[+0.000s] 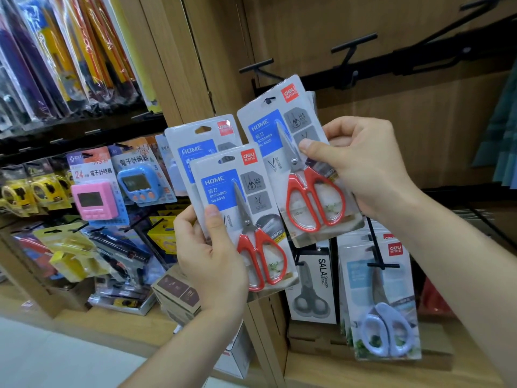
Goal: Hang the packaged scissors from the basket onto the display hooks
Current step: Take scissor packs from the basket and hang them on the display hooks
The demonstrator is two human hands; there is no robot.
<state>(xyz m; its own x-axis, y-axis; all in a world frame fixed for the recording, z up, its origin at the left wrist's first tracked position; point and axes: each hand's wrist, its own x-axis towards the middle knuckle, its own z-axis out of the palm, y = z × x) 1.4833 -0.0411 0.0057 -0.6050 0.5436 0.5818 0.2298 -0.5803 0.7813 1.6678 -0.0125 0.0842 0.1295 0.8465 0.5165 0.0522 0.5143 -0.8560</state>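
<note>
Below the bare display hook (256,66), we note right hand (363,166) pinching a scissors pack (296,163), left hand (212,261) gripping two spare packs (237,203); hang hole could snag on the crossbar.

2 scissor packs (223,197) left of 1 pack (296,161), below hooks (354,46).

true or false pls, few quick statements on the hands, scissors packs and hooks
1. The right hand holds a red scissors pack. True.
2. The left hand is empty. False: it grips red packs too.
3. The top hooks are full. False: they are bare.
4. Low on the right hang blue scissors. True.
</note>
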